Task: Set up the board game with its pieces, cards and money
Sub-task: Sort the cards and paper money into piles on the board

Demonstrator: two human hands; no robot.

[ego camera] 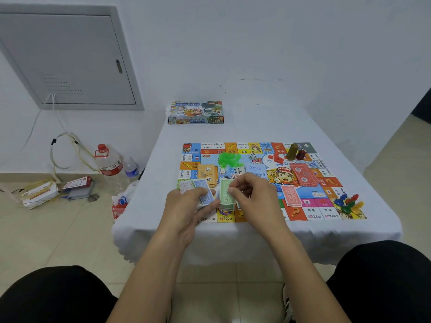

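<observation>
The game board [263, 180] lies open on the white-covered table [158, 159]; over its near left edge the left hand [186, 206] grips a fanned stack of paper money [198, 190], fingers curled round it; just to its right the right hand [251, 194] pinches a green note [225, 194] atop a pile; the game box [196, 112] sits at the far edge.

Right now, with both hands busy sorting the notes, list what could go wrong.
1. The left hand grips a loose fan of notes; one could slip out and mix into the piles.
2. The green note pinched by the right hand sits near the board's front edge and may slide off.
3. A reaching sleeve might scatter the green houses.
</observation>
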